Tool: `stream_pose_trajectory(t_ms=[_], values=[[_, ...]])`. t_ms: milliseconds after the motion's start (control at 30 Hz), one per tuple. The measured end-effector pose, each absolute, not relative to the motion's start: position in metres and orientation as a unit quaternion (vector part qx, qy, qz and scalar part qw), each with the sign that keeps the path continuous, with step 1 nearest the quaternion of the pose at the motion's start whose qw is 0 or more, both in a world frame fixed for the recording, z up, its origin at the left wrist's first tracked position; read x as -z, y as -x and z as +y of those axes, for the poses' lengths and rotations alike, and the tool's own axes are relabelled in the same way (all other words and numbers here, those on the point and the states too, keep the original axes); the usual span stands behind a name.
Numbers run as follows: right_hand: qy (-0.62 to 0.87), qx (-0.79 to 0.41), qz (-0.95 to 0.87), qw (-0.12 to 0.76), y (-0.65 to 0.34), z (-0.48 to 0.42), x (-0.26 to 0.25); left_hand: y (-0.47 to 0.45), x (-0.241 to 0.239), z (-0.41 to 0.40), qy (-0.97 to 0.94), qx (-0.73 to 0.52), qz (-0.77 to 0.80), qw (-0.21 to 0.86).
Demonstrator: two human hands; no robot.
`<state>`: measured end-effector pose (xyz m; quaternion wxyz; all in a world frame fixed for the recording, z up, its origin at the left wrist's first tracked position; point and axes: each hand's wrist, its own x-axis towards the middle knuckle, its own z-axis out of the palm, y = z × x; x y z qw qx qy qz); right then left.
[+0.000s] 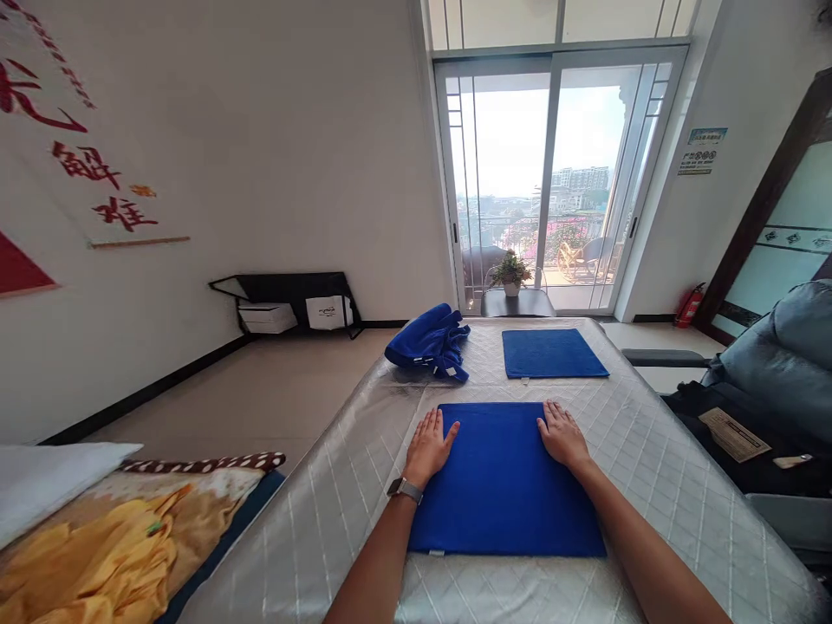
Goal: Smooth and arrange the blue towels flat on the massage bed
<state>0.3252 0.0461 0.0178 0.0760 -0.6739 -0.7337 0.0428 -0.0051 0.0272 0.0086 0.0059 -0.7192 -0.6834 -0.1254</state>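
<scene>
Left hand (429, 446): flat, palm down, fingers together and thumb out, laid at the far left corner of a blue cloth (500, 485); watch (404, 490) on the wrist. Right hand (562, 435): likewise flat, at the far right corner, thumb turned inward. Neither pinches anything.

Cloth: one, blue, spread smooth between the forearms on a silver quilted cover (338, 494); white tag (436, 553) at the near edge, left of middle.

Second cloth (555, 354): blue, flat, beyond the right hand, well apart from the first.

Pile (425, 342): crumpled blue fabric with white tags, beyond the left hand, at the cover's left edge.

Past the cover: chair (518, 303) bearing a potted plant (511, 270), before a sliding door (552, 182).

Left side: yellow fabric (97, 563); white pillow (52, 485); black rack (286, 286) by the wall.

Right side: dark armchair (780, 355); cardboard piece (734, 434); red extinguisher (689, 306).
</scene>
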Motion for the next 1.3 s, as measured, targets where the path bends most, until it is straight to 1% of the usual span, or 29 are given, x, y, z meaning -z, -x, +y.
stream_pose_trajectory(t_ms=[133, 233, 400, 500, 633, 767, 900, 1067, 1300], values=[[0.672, -0.046, -0.735, 0.078, -0.327, 0.049, -0.016, 0.001, -0.021, 0.018, 0.721, 0.092, -0.687, 0.021], [0.676, -0.041, -0.732, 0.078, -0.327, 0.052, -0.013, -0.022, -0.033, 0.005, 0.747, 0.105, -0.655, 0.039], [0.669, -0.035, -0.737, 0.088, -0.328, 0.051, -0.013, -0.094, -0.043, -0.012, 0.875, 0.111, -0.47, -0.019], [0.66, -0.022, -0.746, 0.087, -0.33, 0.049, -0.013, -0.142, -0.043, -0.005, 0.91, 0.124, -0.395, -0.023], [0.646, -0.011, -0.761, 0.063, -0.335, 0.047, -0.011, -0.194, -0.037, 0.027, 0.898, 0.173, -0.405, -0.024], [0.643, -0.014, -0.764, 0.051, -0.338, 0.048, -0.009, -0.218, -0.024, 0.052, 0.873, 0.209, -0.438, -0.042], [0.644, -0.021, -0.763, 0.057, -0.337, 0.05, -0.009, -0.208, -0.014, 0.056, 0.867, 0.176, -0.463, -0.049], [0.664, -0.04, -0.743, 0.078, -0.332, 0.051, -0.012, -0.173, -0.011, 0.058, 0.841, 0.145, -0.519, -0.044], [0.674, -0.048, -0.733, 0.078, -0.329, 0.052, -0.013, -0.085, -0.01, 0.061, 0.788, 0.13, -0.602, -0.019]])
